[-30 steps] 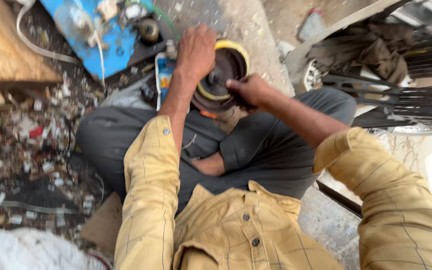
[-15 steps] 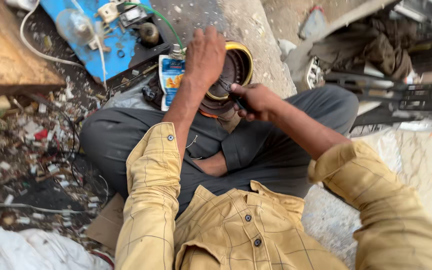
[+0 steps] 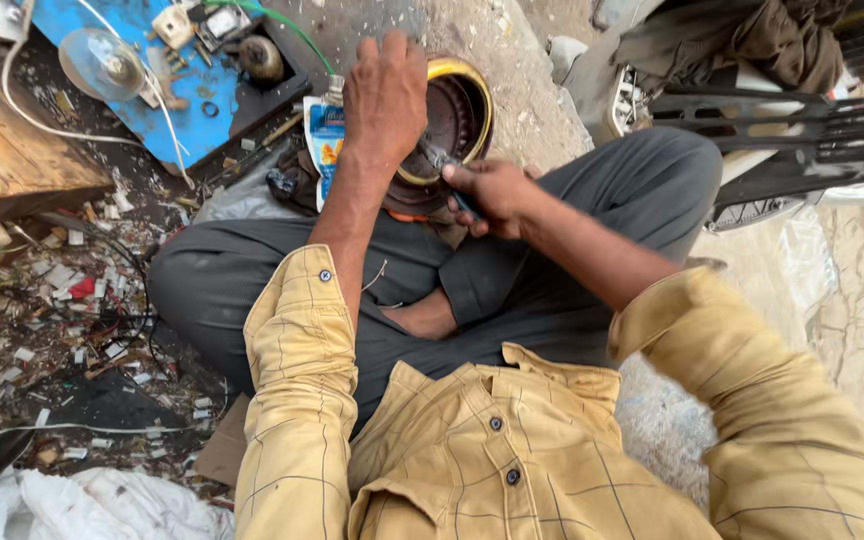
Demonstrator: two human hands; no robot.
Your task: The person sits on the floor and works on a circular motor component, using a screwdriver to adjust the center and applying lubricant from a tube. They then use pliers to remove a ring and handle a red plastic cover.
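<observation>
I sit cross-legged in grey trousers and a yellow checked shirt. My left hand (image 3: 385, 95) lies palm-down on top of a round dark motor part with a yellow rim (image 3: 464, 105), gripping it over my lap. My right hand (image 3: 487, 192) is closed around a small dark tool (image 3: 439, 160) whose tip touches the near edge of the round part. Most of the tool is hidden inside the fist. A blue and white pouch (image 3: 325, 140) stands just left of the round part.
A blue board (image 3: 167, 105) with a clear bulb (image 3: 100, 62), sockets and white wires lies at the upper left beside a wooden plank (image 3: 2, 150). Scraps and cut wire litter the ground at left. Black fan blades (image 3: 812, 120) lie at right. White cloth (image 3: 102, 505) sits bottom left.
The view has shifted down and closer. My left hand stays on the round part while my right hand has moved slightly inward along its near edge with the tool.
</observation>
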